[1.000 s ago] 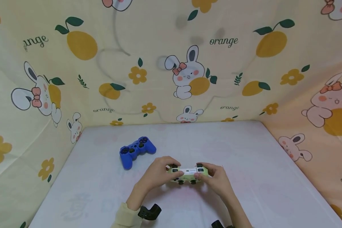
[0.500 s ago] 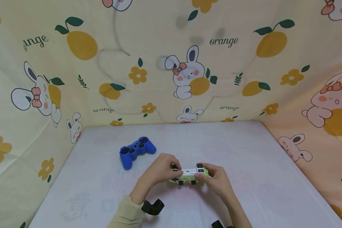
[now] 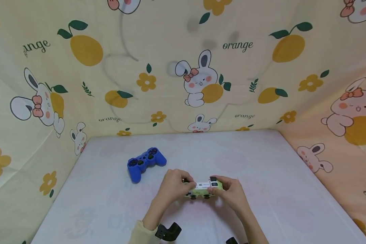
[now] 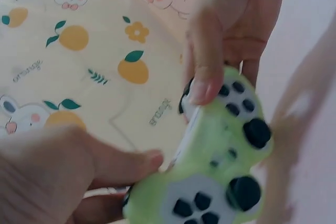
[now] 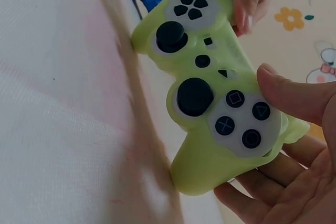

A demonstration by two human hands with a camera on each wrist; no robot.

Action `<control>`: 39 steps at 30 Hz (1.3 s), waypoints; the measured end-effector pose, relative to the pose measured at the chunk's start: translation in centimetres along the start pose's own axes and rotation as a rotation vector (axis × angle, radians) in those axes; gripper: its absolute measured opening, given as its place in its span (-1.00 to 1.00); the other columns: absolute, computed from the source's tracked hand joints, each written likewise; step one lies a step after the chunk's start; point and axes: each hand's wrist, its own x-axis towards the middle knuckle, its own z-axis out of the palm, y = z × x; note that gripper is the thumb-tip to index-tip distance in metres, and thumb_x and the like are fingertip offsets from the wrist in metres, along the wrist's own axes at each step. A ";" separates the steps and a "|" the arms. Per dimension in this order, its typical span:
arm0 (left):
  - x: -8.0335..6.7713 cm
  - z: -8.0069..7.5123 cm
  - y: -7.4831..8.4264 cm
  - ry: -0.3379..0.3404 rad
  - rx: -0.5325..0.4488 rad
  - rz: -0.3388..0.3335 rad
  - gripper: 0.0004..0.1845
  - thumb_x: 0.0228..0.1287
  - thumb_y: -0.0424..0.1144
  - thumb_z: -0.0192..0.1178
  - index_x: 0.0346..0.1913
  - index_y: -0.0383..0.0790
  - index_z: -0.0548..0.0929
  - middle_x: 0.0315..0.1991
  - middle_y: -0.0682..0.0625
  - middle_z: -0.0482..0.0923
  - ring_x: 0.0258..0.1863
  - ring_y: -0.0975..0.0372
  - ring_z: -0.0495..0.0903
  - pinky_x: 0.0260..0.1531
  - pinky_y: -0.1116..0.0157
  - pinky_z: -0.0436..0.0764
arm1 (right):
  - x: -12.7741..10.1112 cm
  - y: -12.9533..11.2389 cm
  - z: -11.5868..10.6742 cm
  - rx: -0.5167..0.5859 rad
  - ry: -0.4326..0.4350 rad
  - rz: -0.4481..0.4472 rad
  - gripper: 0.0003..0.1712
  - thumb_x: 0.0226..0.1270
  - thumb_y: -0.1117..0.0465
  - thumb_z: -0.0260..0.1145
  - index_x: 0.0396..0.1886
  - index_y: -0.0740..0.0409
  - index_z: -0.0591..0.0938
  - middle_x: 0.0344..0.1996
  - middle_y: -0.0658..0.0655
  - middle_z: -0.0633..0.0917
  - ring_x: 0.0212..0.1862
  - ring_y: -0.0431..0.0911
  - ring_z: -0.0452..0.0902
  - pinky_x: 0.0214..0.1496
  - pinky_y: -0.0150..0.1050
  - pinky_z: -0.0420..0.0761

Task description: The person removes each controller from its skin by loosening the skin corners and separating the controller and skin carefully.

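Both hands hold a light green game controller (image 3: 202, 189) with black sticks and buttons, just above the white table. My left hand (image 3: 171, 186) grips its left end, fingers curled over the top edge. My right hand (image 3: 231, 193) grips the right end, thumb by the face buttons. The left wrist view shows the green controller (image 4: 210, 182) between the fingers of both hands. In the right wrist view the same controller (image 5: 215, 98) faces the camera with its sticks and buttons showing, my right hand's palm under its right handle. A blue game controller (image 3: 146, 162) lies on the table to the left.
The white table (image 3: 262, 176) is walled on three sides by a yellow cloth (image 3: 183, 67) printed with rabbits and oranges. Black wrist mounts (image 3: 168, 231) show at the bottom edge of the head view.
The left hand has slid further right over the green controller's top edge, covering more of its left end. The left forearm shifted right. The blue controller has not moved.
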 end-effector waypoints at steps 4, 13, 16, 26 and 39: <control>-0.2 0.9 0.3 0.121 0.055 -0.029 -0.91 0.06 -0.19 0.48 -0.52 -0.05 0.80 -0.57 0.22 0.63 -0.54 0.37 0.50 -0.50 0.34 0.47 | 0.0 -0.1 -0.1 -0.015 0.002 -0.006 -0.44 0.00 0.20 0.61 0.04 0.24 0.69 -0.17 0.10 0.73 -0.18 -0.07 0.64 -0.16 -0.27 0.56; 0.0 0.5 -0.8 0.008 0.018 0.066 -0.85 0.11 -0.07 0.47 -0.40 -0.07 0.81 -0.47 0.23 0.67 -0.50 0.42 0.52 -0.44 0.37 0.51 | -0.3 -0.4 0.0 -0.014 0.011 -0.009 -0.46 0.04 0.20 0.59 0.06 0.21 0.69 -0.17 0.07 0.73 -0.15 -0.09 0.64 -0.11 -0.25 0.55; 0.1 -0.2 -1.4 -0.094 -0.013 0.125 -0.82 0.07 -0.09 0.51 -0.35 -0.10 0.80 -0.41 0.20 0.68 -0.47 0.42 0.52 -0.42 0.39 0.52 | -0.3 -0.4 0.0 -0.019 0.013 -0.016 -0.47 0.05 0.19 0.59 0.06 0.20 0.69 -0.20 0.04 0.74 -0.17 -0.10 0.64 -0.11 -0.26 0.54; -0.3 0.1 -0.6 -0.021 0.028 0.152 -0.97 0.06 -0.30 0.45 -0.39 -0.11 0.81 -0.25 -0.01 0.74 -0.25 0.24 0.68 -0.20 0.23 0.62 | -0.1 -0.3 0.1 -0.021 0.007 -0.023 -0.46 0.06 0.16 0.58 0.05 0.22 0.69 -0.23 0.06 0.74 -0.18 -0.06 0.63 -0.13 -0.27 0.54; -1.9 2.3 -1.0 0.268 -0.060 0.218 -0.87 0.03 -0.40 0.48 -0.32 -0.18 0.82 -0.34 0.10 0.74 -0.28 0.33 0.69 -0.26 0.27 0.66 | 0.0 -0.4 0.1 -0.034 0.005 -0.031 -0.47 0.06 0.20 0.58 0.06 0.23 0.69 -0.17 0.07 0.72 -0.18 -0.08 0.63 -0.18 -0.26 0.57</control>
